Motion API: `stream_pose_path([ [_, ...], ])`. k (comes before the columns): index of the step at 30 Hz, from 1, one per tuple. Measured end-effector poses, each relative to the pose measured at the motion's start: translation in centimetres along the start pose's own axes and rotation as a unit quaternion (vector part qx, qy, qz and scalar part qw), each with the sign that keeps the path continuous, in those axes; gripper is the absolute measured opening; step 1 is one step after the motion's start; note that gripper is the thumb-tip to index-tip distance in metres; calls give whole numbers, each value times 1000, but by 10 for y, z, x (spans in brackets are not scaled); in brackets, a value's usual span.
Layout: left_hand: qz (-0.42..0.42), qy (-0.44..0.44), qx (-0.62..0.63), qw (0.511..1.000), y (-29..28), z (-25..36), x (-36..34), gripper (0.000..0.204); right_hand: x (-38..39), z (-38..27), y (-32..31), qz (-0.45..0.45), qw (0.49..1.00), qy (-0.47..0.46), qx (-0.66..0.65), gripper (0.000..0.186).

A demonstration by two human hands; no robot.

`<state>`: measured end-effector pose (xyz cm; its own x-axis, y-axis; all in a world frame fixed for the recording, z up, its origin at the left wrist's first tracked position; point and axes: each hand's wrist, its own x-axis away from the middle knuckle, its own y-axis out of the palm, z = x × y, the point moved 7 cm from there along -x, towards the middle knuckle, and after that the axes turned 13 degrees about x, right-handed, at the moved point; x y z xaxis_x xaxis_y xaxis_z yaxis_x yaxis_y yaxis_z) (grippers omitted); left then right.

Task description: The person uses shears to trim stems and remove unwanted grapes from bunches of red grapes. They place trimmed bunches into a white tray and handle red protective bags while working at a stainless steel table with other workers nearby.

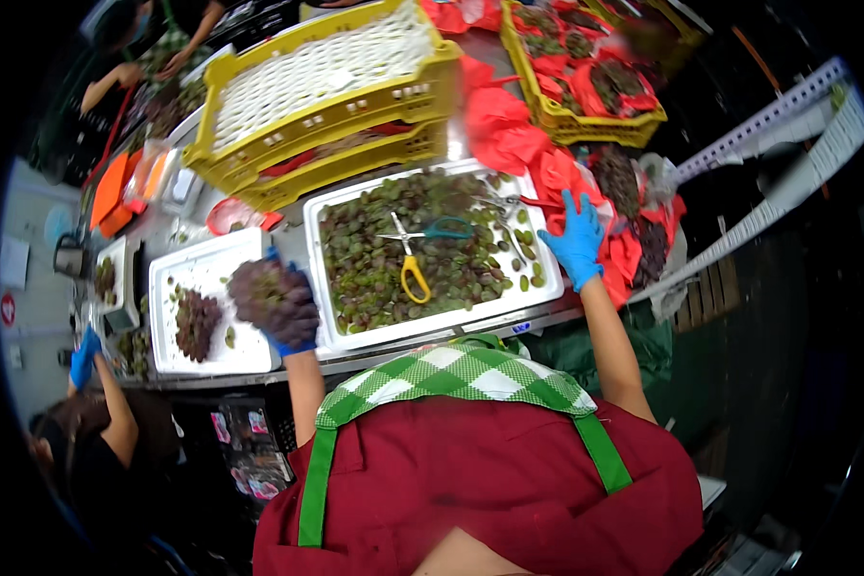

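My left hand (296, 348), in a blue glove, is closed from below around a bunch of dark purple grapes (269, 298) above the right side of a small white tray (178, 360). Another dark grape bunch (198, 324) lies in that tray with a few loose grapes. My blue-gloved right hand (576, 246) has its fingers spread beside red plastic (557, 173), at the right rim of a large white tray (394, 334). Loose green and purple grapes (365, 269) fill most of this tray. Scissors with yellow and teal handles (411, 257) rest on them. Red-handled snips (523, 201) lie near my right hand.
Behind the trays stand stacked yellow crates (355, 106) with white netting on top. Another yellow crate (586, 125) holds grapes in red plastic. A white perforated post (768, 120) slants at the right. At the left, a co-worker's gloved hand (85, 357) is near a scale (120, 298).
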<state>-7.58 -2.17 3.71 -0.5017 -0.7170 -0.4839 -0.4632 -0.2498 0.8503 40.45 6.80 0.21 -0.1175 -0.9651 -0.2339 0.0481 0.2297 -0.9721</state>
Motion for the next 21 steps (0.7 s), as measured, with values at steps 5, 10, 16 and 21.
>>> stream_pose_path([
  [5,103,30,12,994,-63,-73,-132,39,-15,13,-94,239,966,41,-94,18],
  [10,188,29,-80,978,-101,-105,-190,43,-15,31,-165,234,863,149,-422,21],
  [16,218,16,-138,966,-125,-121,-231,48,-49,-12,-101,161,947,125,-248,35],
  [21,258,18,-181,949,-136,-132,-240,52,-100,-68,-13,-140,926,108,-334,65],
])
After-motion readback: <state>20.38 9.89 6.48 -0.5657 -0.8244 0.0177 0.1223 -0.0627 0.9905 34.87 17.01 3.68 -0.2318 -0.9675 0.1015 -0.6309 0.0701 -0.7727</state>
